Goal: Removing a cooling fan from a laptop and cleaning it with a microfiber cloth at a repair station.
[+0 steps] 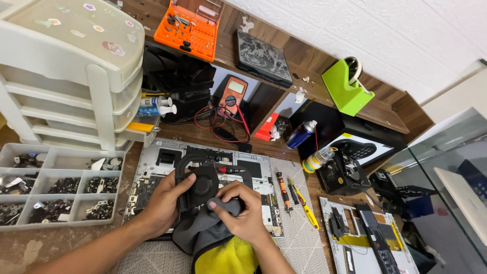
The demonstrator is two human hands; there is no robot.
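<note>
Fan assembly [200, 183] is sitting at centre over the opened laptop chassis [157, 167] — left hand [165, 203] gripping its nine o'clock edge, steadying it, while right hand [243, 215] is pinching a grey-and-yellow cloth [203, 236] against its four o'clock side.

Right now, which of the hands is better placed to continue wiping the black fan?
The right hand: its fingers already press the grey-and-yellow cloth against the black round plastic fan. The left hand grips the fan's left edge, steadying it.

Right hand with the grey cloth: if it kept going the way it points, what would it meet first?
Probably the black fan that the left hand holds; the right hand already presses the grey cloth against it.
</note>
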